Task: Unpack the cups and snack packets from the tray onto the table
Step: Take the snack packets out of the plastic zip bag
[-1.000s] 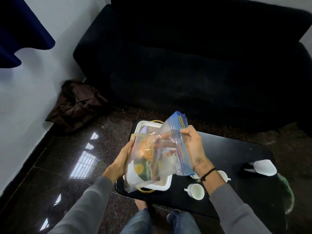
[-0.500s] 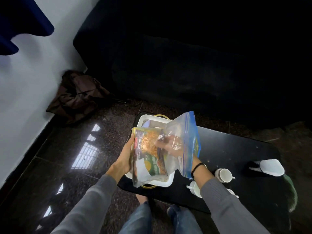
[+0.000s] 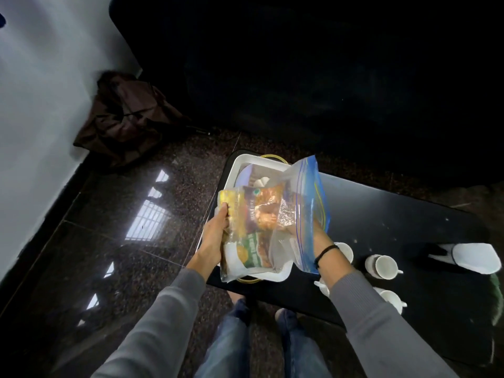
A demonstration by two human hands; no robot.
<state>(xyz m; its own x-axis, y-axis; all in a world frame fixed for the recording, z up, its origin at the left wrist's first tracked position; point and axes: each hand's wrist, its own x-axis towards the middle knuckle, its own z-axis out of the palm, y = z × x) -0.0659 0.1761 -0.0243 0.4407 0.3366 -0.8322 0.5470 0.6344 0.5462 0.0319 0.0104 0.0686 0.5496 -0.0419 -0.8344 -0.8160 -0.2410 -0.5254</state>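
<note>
I hold a clear zip bag [image 3: 305,214] with a blue seal strip above the white tray [image 3: 246,161]. Several snack packets [image 3: 259,222] show through the plastic. My left hand [image 3: 214,237] grips the bag's left edge from outside. My right hand [image 3: 317,233] is pushed into the bag's open mouth; its fingers are hidden among the packets. White cups stand on the black table [image 3: 395,222] to the right: one [image 3: 381,266] upright, one [image 3: 345,251] beside my wrist, one [image 3: 392,300] nearer me.
A dark sofa [image 3: 327,77] fills the far side. A brown bag [image 3: 128,118] lies on the glossy floor by the white wall. A white scoop-shaped object [image 3: 474,257] rests at the table's right end. My knees are below the table's near edge.
My right hand has gone from pinching the bag's top edge to reaching deep inside it. The bag has tilted and the packets have shifted. The head view has dropped lower.
</note>
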